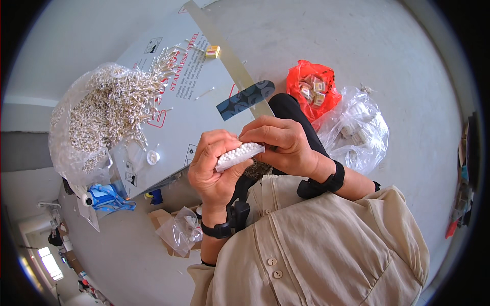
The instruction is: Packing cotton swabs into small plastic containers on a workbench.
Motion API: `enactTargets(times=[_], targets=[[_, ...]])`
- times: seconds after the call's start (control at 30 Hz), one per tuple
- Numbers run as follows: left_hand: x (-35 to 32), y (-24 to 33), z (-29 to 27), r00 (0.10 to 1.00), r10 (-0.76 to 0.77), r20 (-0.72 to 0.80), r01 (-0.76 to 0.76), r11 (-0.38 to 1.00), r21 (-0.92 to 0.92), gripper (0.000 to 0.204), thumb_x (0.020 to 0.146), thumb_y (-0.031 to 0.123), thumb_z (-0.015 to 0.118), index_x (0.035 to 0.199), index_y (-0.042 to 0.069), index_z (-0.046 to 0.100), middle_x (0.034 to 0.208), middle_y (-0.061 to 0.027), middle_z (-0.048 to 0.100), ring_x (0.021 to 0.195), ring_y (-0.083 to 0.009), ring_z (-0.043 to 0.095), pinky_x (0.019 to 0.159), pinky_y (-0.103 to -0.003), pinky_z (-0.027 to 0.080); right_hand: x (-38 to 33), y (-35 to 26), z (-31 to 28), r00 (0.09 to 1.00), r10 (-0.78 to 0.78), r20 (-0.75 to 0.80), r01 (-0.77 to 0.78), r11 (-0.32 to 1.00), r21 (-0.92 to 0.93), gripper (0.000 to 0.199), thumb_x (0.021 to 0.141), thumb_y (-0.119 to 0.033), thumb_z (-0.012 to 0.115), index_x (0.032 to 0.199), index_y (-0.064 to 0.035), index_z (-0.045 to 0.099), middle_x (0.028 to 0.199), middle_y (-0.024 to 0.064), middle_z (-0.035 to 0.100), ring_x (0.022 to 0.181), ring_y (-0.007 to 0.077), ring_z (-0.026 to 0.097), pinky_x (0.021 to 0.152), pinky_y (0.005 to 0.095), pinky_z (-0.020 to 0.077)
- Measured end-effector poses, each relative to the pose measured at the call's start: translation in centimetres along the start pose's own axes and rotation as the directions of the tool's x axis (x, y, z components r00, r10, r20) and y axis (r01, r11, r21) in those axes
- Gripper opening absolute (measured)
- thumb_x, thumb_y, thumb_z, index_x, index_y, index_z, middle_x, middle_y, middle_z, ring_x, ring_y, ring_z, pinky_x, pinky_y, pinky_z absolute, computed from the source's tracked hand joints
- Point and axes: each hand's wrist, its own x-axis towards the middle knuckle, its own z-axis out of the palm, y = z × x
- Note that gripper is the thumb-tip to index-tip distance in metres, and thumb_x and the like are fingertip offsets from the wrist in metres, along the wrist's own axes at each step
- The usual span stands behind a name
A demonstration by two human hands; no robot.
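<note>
In front of my chest, my left hand (206,166) is closed round a small clear packet of cotton swabs (239,156), its white tips bunched toward me. My right hand (286,145) pinches the packet's far right end between fingers and thumb; the exact grip is partly hidden. Beyond my hands, on the film-covered steel table (196,109), a big heap of loose cotton swabs (115,107) spills from a large clear plastic bag (64,132). A single swab (205,94) lies apart from the heap. Near the table's far edge sits a small yellow box (213,51).
A dark patterned strip (246,101) overhangs the table's right edge; a small white round container (152,157) stands at its near side. Right, on the floor, are a red bag (294,81) of small boxes and a clear bag (375,132). Below sits a cardboard box (159,219).
</note>
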Motion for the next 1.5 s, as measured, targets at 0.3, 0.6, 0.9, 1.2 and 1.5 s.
enactTargets(times=[0.3, 0.6, 0.9, 1.2, 1.5], targets=[[-0.3, -0.3, 0.4, 0.999, -0.044, -0.002, 0.044, 0.998, 0.054, 0.031, 0.075, 0.01, 0.08, 0.101, 0.002, 0.065, 0.106, -0.0113, 0.063, 0.105, -0.0284, 0.058, 0.093, -0.039, 0.047, -0.4, 0.4, 0.5, 0.996, 0.086, 0.035, -0.088, 0.995, 0.046, 0.029, 0.082, -0.001, 0.071, 0.108, -0.0036, 0.059, 0.086, 0.0118, 0.065, 0.074, 0.0257, 0.067, 0.061, 0.0321, 0.0511], [-0.7, 0.7, 0.3, 0.957, -0.287, -0.053, 0.264, 0.929, -0.261, 0.021, 0.085, 0.001, 0.064, 0.105, -0.003, 0.062, 0.11, -0.0165, 0.063, 0.106, -0.0244, 0.059, 0.097, -0.038, 0.044, -0.5, 0.7, 0.5, 0.976, 0.207, 0.063, -0.21, 0.977, 0.044, 0.025, 0.085, -0.006, 0.07, 0.105, -0.0034, 0.055, 0.077, 0.0117, 0.065, 0.071, 0.0257, 0.068, 0.062, 0.0326, 0.0507], [-0.6, 0.8, 1.1, 0.915, -0.39, -0.104, 0.305, 0.837, -0.454, 0.022, 0.083, -0.008, 0.048, 0.101, -0.006, 0.06, 0.11, -0.0181, 0.063, 0.103, -0.0216, 0.06, 0.097, -0.035, 0.044, -0.9, 1.0, 0.9, 0.936, 0.343, 0.084, -0.35, 0.932, 0.097, 0.027, 0.085, -0.004, 0.069, 0.108, -0.0028, 0.054, 0.082, 0.0128, 0.068, 0.077, 0.0273, 0.07, 0.065, 0.0326, 0.0521], [-0.5, 1.0, 1.3, 0.89, -0.446, -0.092, 0.357, 0.808, -0.469, 0.024, 0.076, -0.005, 0.045, 0.096, -0.007, 0.058, 0.116, -0.0238, 0.06, 0.111, -0.0259, 0.057, 0.1, -0.039, 0.043, -0.6, 0.6, 1.0, 0.98, 0.198, 0.031, -0.196, 0.979, -0.057, 0.027, 0.083, -0.005, 0.07, 0.105, -0.0027, 0.054, 0.082, 0.0134, 0.066, 0.076, 0.0292, 0.069, 0.064, 0.0334, 0.052], [-0.1, 1.3, 1.5, 0.789, -0.612, -0.061, 0.491, 0.687, -0.535, 0.027, 0.08, -0.002, 0.043, 0.101, -0.007, 0.058, 0.125, -0.0228, 0.059, 0.113, -0.0206, 0.056, 0.099, -0.034, 0.044, -0.6, 0.7, 0.8, 0.976, 0.214, 0.035, -0.21, 0.973, -0.094, 0.026, 0.083, -0.007, 0.07, 0.102, -0.0033, 0.052, 0.081, 0.0161, 0.066, 0.075, 0.0355, 0.067, 0.062, 0.0381, 0.052]])
